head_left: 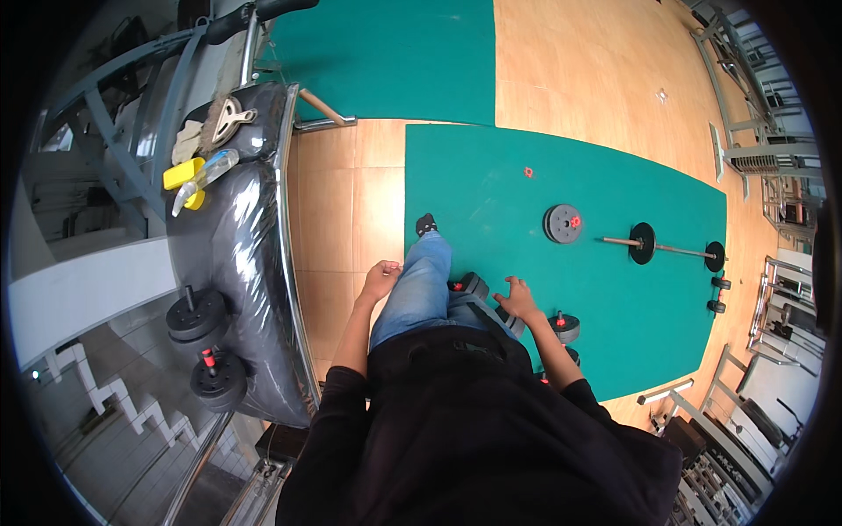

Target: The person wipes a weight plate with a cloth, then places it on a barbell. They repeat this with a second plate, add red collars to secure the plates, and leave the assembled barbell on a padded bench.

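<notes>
I stand on a green floor mat point(614, 289), one jeans leg stepping forward. My left hand point(380, 279) hangs beside my thigh with the fingers loosely curled and nothing in it. My right hand point(517, 298) hangs on the other side, fingers spread, empty, just above a black dumbbell point(474, 285) lying on the mat. More black weight plates point(566, 326) lie near that hand. Farther out a single round plate point(562, 223) and a short bar with plates point(660, 246) rest on the mat.
A bench wrapped in plastic film point(241, 263) stands at my left, carrying a yellow spray bottle point(197, 180), cloths, a brush and a black dumbbell point(208, 351). Metal gym frames point(754, 149) line the right side. A second green mat point(395, 53) lies ahead on the wooden floor.
</notes>
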Available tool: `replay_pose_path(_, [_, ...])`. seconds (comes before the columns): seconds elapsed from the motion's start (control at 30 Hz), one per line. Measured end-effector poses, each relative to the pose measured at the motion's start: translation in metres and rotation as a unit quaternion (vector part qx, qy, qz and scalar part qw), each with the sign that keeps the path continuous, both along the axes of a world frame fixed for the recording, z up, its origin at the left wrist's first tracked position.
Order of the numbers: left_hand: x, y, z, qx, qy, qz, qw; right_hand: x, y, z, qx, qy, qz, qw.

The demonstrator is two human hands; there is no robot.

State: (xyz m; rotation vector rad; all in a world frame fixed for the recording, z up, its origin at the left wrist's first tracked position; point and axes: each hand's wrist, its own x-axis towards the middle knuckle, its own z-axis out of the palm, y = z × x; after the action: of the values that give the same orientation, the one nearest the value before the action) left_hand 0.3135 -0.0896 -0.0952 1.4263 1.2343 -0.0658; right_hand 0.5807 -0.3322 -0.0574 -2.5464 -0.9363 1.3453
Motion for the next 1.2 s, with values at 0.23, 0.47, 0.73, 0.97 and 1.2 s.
replay_pose_path(0.23, [0.039,0.044,0.005,-0.091,-0.009,0.048,0.995,0.063,0.065,0.017,0.009,-0.037,-0.008,0.999])
replay_pose_path(0.47, [0.064,0.082,0.005,0.011,0.004,0.048,0.999,0.112,0.133,0.005,0.035,-0.046,0.085,0.995])
replay_pose_path(0.73, [0.066,0.052,0.043,-0.015,0.022,0.183,0.983,0.139,0.204,0.004,0.116,-0.009,0.259,0.959])
replay_pose_path(0.97, [0.108,-0.011,0.047,0.033,-0.007,0.318,0.947,0.169,0.223,0.024,0.153,0.024,0.351,0.923])
replay_pose_path(1.2, [0.21,-0.088,0.058,0.023,-0.07,0.378,0.923,0.249,0.173,0.024,0.162,0.055,0.425,0.889])
